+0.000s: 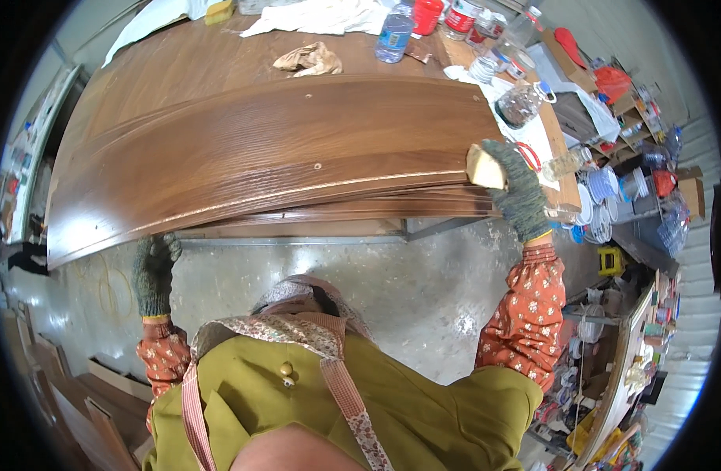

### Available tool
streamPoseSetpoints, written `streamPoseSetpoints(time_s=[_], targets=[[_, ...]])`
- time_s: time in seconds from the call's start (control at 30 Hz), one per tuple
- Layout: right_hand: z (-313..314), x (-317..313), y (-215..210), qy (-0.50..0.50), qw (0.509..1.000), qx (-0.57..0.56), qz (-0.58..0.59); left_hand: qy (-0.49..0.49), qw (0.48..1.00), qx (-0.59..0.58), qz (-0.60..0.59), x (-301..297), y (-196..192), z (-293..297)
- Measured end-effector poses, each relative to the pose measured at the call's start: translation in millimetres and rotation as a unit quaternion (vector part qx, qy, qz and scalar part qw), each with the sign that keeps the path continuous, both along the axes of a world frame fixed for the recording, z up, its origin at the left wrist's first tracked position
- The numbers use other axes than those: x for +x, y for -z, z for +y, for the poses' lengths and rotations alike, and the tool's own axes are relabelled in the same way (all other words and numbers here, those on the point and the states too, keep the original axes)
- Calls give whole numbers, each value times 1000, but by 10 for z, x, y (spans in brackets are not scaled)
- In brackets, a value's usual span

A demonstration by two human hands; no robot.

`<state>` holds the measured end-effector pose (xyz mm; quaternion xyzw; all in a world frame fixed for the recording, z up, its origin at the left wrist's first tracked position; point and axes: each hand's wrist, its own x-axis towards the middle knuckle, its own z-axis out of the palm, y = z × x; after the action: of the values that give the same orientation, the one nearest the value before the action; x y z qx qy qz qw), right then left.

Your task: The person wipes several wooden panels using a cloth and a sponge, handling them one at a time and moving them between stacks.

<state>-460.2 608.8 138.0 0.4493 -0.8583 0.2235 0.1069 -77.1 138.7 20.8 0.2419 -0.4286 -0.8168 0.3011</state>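
Observation:
A long brown wood panel (243, 149) with a glossy grain lies across the table, its near edge toward me. My right hand (519, 192), in a dark grey-green knit glove, is closed around a pale yellow sponge (484, 167) at the panel's right end. My left hand (155, 271), gloved alike, is just below the panel's near edge toward the left. Its fingers are curled, and whatever they may hold is hidden. More brown panels (447, 202) show under the near edge of the top one.
On the wooden table (172, 78) lie a crumpled tan cloth (309, 59) and a white cloth (321, 17). A blue-labelled water bottle (394, 35), cans and a jar with dark contents (521, 104) stand at the back right. Cluttered shelves (612, 369) flank the right side.

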Motion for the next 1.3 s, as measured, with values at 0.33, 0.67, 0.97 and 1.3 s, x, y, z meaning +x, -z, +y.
streamPoseSetpoints(time_s=[0.33,0.67,0.97,1.3], targets=[[-1410,706,-115,-233,972,16,28,-86,996,-2,-29,-125,-191,205],[-2655,1328,-187,-359,930,48,58,-37,998,-25,38,139,-350,135],[-3906,1802,-201,-478,874,59,59,-65,996,24,64,213,-319,-37],[-5862,2888,-187,-579,814,19,45,-14,966,81,245,473,305,-233]])
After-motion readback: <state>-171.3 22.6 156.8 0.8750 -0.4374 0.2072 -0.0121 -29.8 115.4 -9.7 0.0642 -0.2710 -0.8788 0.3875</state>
